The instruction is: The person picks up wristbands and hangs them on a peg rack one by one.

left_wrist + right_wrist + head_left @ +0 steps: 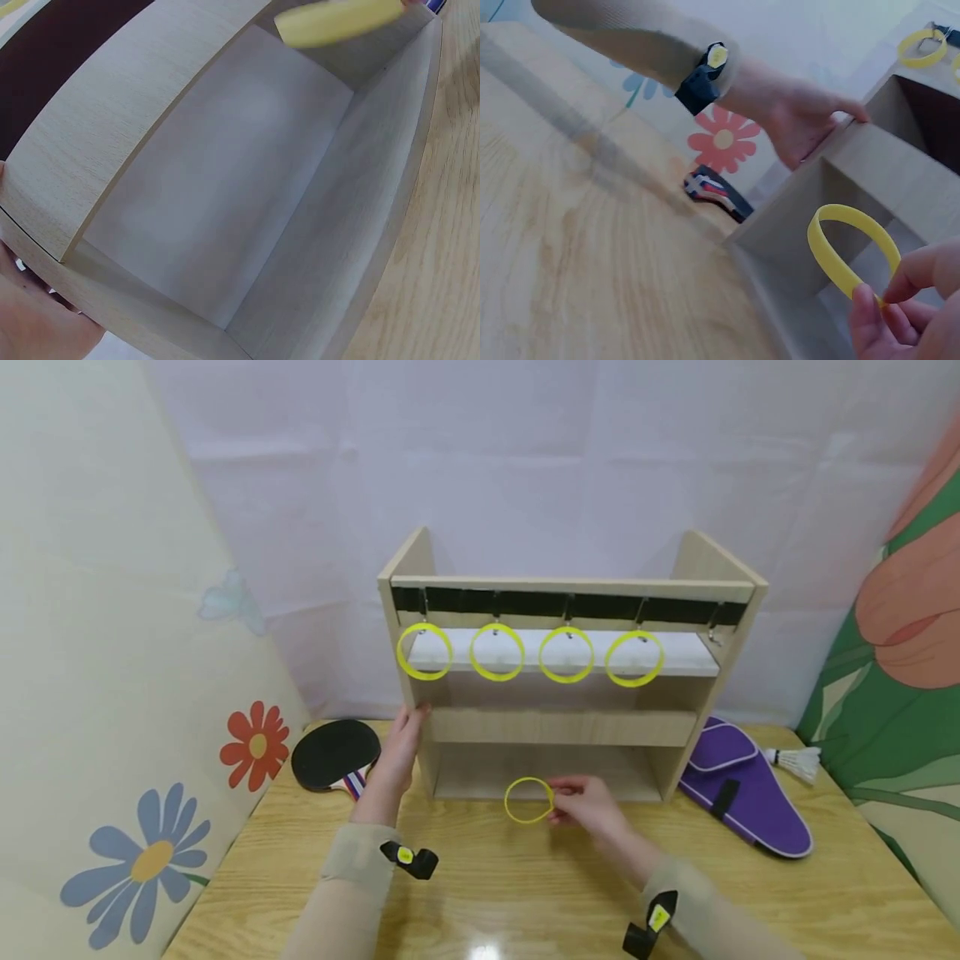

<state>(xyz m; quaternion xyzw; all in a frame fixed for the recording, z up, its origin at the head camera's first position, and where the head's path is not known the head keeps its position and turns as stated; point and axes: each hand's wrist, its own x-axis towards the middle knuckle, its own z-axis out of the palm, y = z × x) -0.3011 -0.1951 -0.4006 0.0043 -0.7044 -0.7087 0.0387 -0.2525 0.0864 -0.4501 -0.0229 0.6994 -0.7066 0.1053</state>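
My right hand (588, 806) pinches a thin yellow ring (507, 802) by its edge, low in front of the small wooden shelf (562, 727). In the right wrist view the ring (829, 259) stands tilted, with thumb and fingertips meeting on its near side. My left hand (401, 747) holds the shelf's left side panel, thumb over the front edge and the other fingers along the outside. Along the shelf's top, several yellow rings (566, 678) hang from metal hooks on a black strip (528, 603). The rightmost hook (715, 625) has no ring on it.
A black table tennis bat (333, 752) lies left of the shelf on the wooden table (480, 877). To the right are a purple bat case (765, 810) and a white shuttlecock (802, 764). A pale cloth (525, 468) hangs behind, between walls with painted flowers.
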